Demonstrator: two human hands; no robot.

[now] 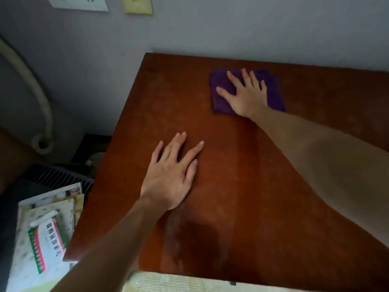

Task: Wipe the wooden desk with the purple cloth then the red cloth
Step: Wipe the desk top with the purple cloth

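The wooden desk [242, 186] fills the middle and right of the head view, its top reddish brown and dusty in places. A folded purple cloth [275, 91] lies flat near the desk's far edge. My right hand [246, 93] presses on the cloth with straight, spread fingers. My left hand [172, 175] rests flat on the bare wood nearer to me, left of centre, fingers spread and holding nothing. No red cloth is in view.
A grey wall [231, 28] stands right behind the desk. Left of the desk, lower down, lie papers and a green-and-red printed box [48, 245]. A pale hose [40, 98] curves along the wall at the left. A light fabric edge [168, 283] shows below the desk's front.
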